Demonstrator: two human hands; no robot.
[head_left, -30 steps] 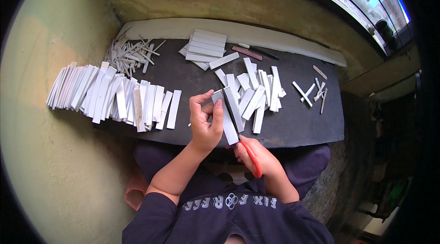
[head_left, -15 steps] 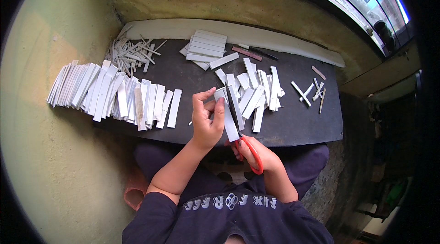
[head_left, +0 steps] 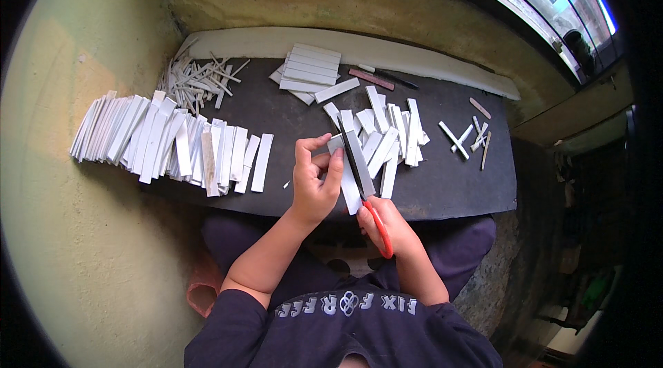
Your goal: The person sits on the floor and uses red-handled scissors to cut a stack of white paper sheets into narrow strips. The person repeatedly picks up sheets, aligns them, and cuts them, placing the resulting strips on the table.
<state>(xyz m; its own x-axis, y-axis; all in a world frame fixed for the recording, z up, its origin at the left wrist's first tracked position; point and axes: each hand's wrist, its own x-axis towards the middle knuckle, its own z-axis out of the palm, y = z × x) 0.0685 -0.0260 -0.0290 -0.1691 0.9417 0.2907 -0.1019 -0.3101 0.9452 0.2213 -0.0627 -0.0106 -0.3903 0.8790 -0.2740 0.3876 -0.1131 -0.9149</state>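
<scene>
My left hand (head_left: 316, 180) pinches a flat white strip (head_left: 349, 185) between thumb and fingers near its upper end. My right hand (head_left: 387, 224) is closed round the red handles of a pair of scissors (head_left: 379, 228). Their dark blades point away from me and lie along the right-hand edge of the strip. Whether the blades are cutting into it I cannot tell. Just beyond the blades lies a loose heap of similar white strips (head_left: 391, 138) on the dark tabletop (head_left: 442, 192).
On the left a long row of white strips (head_left: 148, 138) leans together, with thin offcuts (head_left: 197, 81) behind it. Stacked white pieces (head_left: 312, 67), a reddish bar (head_left: 371, 80) and a black pen-like stick (head_left: 398, 79) lie at the back. A few narrow slivers (head_left: 456, 140) lie right.
The strip and the scissors have shifted slightly to the right. The scissors have turned, so their red handle loop looks narrower. My left hand has moved a little rightward with the strip.
</scene>
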